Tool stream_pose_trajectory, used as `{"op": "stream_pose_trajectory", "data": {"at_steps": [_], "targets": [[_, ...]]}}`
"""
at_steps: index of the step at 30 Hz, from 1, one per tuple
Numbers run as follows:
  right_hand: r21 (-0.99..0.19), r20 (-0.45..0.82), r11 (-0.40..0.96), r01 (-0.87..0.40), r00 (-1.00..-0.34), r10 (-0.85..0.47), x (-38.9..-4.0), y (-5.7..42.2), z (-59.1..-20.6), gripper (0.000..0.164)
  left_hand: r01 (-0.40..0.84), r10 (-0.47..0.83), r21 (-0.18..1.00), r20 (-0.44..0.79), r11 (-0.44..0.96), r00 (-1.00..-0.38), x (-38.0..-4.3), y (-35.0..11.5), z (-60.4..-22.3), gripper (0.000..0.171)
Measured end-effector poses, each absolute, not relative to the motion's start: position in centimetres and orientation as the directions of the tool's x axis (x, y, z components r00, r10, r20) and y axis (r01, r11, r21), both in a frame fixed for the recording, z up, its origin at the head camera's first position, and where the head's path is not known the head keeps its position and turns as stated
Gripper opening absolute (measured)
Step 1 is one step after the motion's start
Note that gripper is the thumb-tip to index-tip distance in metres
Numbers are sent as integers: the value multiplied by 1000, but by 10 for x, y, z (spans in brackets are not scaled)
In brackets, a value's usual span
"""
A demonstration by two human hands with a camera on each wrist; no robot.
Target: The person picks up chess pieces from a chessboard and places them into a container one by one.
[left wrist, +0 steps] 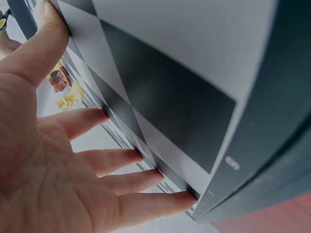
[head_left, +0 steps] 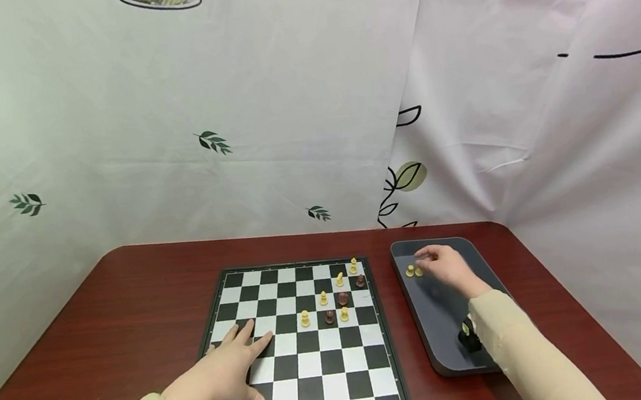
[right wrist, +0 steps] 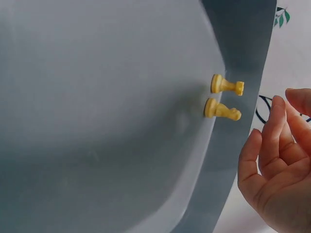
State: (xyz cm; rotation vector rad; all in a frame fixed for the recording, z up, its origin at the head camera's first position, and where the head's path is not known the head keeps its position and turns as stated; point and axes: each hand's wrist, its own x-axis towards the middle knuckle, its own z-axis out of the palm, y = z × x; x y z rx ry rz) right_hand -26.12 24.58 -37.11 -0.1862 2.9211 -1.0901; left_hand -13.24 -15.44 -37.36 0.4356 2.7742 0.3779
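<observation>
Two hands are seen over a red-brown table (head_left: 128, 297) filling the lower half of the head frame. At lower centre a chessboard (head_left: 313, 387) is pressed flat by the left hand (head_left: 222, 375), fingers straight and spread, nothing held. At lower right a dark grey tray (head_left: 434, 339) is occupied by two yellow pieces (head_left: 414, 271) at its far end, standing side by side. Just beside them the right hand (head_left: 447, 268) is held above the tray, fingers loosely curled, nothing gripped. Yellow and brown pieces (head_left: 335, 298) are clustered on the board's upper right squares.
</observation>
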Motion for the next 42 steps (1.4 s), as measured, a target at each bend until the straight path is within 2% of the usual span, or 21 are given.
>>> {"op": "stream_pose_trajectory", "data": {"at_steps": [21, 28, 42], "targets": [[-685, 43, 708, -172, -980, -196, -258, 205, -353, 26, 250, 328, 289, -265, 924, -907, -134, -155, -374, 106], [-709, 92, 665, -235, -965, -244, -254, 189, -347, 25, 253, 334, 299, -258, 920, -907, -134, -155, -375, 106], [-709, 1, 694, -127, -984, -179, -257, 157, -350, 21, 260, 340, 307, -246, 916, -908, -133, -156, -374, 106]]}}
